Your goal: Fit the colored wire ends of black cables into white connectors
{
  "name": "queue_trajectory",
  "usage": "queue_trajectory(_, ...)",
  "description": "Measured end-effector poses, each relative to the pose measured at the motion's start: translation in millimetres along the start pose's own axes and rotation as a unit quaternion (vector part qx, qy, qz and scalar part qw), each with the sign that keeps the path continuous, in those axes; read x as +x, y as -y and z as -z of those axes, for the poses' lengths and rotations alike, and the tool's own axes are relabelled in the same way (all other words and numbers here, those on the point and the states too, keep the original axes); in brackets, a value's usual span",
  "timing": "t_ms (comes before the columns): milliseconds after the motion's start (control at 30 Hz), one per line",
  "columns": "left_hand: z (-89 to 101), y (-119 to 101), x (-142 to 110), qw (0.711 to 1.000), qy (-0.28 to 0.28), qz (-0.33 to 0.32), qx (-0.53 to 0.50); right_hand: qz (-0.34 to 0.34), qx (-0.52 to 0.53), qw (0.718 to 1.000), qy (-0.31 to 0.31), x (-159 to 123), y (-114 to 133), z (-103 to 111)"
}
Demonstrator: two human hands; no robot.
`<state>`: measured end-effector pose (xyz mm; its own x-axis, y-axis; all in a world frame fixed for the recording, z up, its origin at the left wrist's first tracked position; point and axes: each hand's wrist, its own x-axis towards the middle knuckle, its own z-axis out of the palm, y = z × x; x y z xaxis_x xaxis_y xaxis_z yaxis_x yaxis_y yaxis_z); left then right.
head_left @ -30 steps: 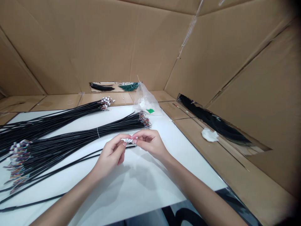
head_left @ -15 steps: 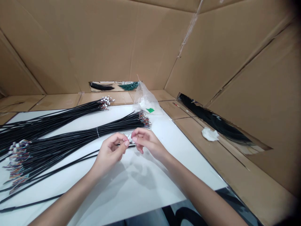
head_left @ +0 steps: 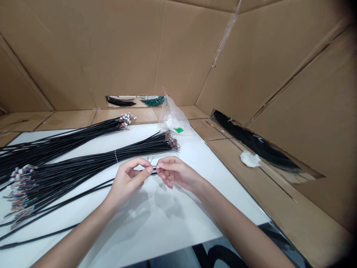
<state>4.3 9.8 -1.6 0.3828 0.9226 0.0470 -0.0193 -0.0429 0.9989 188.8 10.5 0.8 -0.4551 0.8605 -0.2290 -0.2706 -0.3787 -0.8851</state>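
Observation:
My left hand is closed in a pinch on thin wires, whose fine dark ends stick up past the fingertips. Opposite it, my right hand pinches a small white piece that looks like a connector. The fingertips of both hands almost meet there, and the fingers partly hide the pieces. Behind the hands lies a tied bundle of black cables, with coloured wire ends at both sides. A few single black cables run across the white tabletop towards my left hand.
Another bundle of black cables with white connectors lies farther back. A clear plastic bag with a green label stands behind the hands. Cardboard walls enclose the table. Crumpled white paper and a thin rod lie at the right.
My right hand has moved slightly down, and its fingertips now bring the white piece against the wires at my left fingertips. The bundles and bag have stayed in place.

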Motion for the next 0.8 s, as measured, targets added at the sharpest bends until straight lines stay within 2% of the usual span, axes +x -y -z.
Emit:
queue_trajectory(67,0.1,0.6,0.1,1.0,0.003,-0.008,-0.006,0.003,0.005,1.0,0.005,0.2,-0.6,1.5)
queue_trajectory(233,-0.5,1.5,2.7,0.997,-0.009,-0.079,-0.008,0.015,0.007,1.0,0.014,-0.8,0.6,1.0)
queue_trajectory(533,-0.9,-1.4,3.8,0.998,-0.023,-0.058,-0.006,0.058,-0.026,0.998,0.018,-2.8,-1.6,-1.6)
queue_trajectory(633,-2.1,-3.0,2.7,0.997,-0.029,-0.069,0.001,0.067,-0.04,0.997,0.021,-2.5,-2.4,-1.4)
queue_trajectory(800,-5.0,-4.4,-1.7,0.983,-0.068,-0.144,0.095,0.066,-0.038,0.997,0.02,-2.9,-1.4,-1.8)
